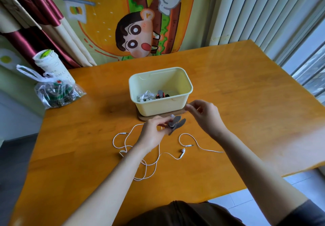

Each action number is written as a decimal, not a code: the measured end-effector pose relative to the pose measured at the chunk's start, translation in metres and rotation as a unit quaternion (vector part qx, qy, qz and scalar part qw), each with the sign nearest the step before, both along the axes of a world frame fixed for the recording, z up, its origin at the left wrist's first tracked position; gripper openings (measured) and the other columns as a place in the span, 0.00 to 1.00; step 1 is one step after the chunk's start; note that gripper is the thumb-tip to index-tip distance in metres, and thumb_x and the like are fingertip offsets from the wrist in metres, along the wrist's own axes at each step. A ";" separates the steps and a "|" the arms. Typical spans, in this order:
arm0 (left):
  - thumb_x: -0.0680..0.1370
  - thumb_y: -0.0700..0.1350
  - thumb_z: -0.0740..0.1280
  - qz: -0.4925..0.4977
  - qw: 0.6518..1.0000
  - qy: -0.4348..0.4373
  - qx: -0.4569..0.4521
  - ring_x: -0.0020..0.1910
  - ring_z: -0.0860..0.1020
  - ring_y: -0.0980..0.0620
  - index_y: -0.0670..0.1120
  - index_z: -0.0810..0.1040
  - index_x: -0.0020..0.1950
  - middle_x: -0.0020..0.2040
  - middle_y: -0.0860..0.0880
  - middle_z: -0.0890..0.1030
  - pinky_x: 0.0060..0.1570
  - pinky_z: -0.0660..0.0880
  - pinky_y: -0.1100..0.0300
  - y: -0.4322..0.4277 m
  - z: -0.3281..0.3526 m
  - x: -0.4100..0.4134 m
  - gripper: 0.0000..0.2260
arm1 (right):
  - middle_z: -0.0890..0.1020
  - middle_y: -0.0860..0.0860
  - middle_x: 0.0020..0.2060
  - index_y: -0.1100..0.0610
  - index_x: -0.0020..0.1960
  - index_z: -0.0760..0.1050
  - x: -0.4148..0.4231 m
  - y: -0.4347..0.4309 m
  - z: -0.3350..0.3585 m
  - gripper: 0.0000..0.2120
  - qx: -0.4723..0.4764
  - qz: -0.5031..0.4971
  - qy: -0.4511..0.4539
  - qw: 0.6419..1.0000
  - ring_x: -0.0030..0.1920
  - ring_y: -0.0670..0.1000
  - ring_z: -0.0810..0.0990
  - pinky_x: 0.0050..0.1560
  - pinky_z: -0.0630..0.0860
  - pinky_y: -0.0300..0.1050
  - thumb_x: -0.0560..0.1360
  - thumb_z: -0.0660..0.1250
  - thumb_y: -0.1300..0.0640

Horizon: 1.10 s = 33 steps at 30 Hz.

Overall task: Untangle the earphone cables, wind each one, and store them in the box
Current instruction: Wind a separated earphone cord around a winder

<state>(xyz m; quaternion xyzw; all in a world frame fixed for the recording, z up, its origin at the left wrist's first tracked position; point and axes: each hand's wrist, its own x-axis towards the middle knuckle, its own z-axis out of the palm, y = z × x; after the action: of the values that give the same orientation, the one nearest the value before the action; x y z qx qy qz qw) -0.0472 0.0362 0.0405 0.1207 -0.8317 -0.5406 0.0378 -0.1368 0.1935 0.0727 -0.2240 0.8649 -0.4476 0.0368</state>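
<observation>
Counting on the orange wooden table [228, 85]: one white earphone cable [182, 151] lying loose in loops, and one pale yellow plastic box [158, 108] on a brown board [142, 118] holding one wound white earphone bundle [145, 96] and one black-and-red bundle [161, 95]. Before the box, the left hand [154, 131] pinches one grey strap-like tie [175, 124]; the right hand [205, 115] is raised, fingers curled, its grip not determinable.

Pale yellow open-topped plastic box [158, 109] blocks the centre of the orange wooden table [246, 94]. Clear plastic bag [56, 92] and white paper cup [51, 66] fill the far left corner. White earphone cable [182, 151] sprawls toward the near edge. Bare wood runs along the right edge.
</observation>
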 end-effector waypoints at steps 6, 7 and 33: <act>0.75 0.30 0.66 -0.016 0.968 0.046 0.245 0.38 0.80 0.58 0.47 0.80 0.52 0.40 0.56 0.84 0.45 0.76 0.65 0.015 0.025 -0.008 0.14 | 0.72 0.42 0.24 0.53 0.35 0.78 -0.009 0.003 -0.023 0.13 -0.042 -0.036 -0.107 0.993 0.26 0.42 0.67 0.29 0.61 0.34 0.77 0.65 0.54; 0.75 0.30 0.66 -0.010 0.960 0.047 0.276 0.40 0.81 0.58 0.46 0.80 0.53 0.41 0.55 0.84 0.46 0.76 0.64 0.016 0.028 -0.011 0.13 | 0.72 0.41 0.22 0.51 0.33 0.76 -0.005 -0.001 -0.024 0.14 -0.056 -0.035 -0.118 0.991 0.25 0.41 0.67 0.28 0.61 0.34 0.78 0.65 0.54; 0.73 0.33 0.71 0.135 0.986 0.013 -0.096 0.48 0.78 0.52 0.43 0.81 0.60 0.51 0.47 0.81 0.47 0.71 0.65 -0.008 0.001 -0.017 0.16 | 0.79 0.48 0.44 0.56 0.53 0.81 0.018 -0.012 -0.003 0.10 0.075 0.100 0.026 0.992 0.35 0.42 0.72 0.35 0.66 0.33 0.79 0.62 0.54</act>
<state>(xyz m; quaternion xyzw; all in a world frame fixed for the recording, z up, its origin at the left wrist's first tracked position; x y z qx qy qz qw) -0.0642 0.0285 0.0412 0.2209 -0.8551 -0.4499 0.1327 -0.1191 0.1811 0.0699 -0.3174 0.8700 -0.3697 0.0758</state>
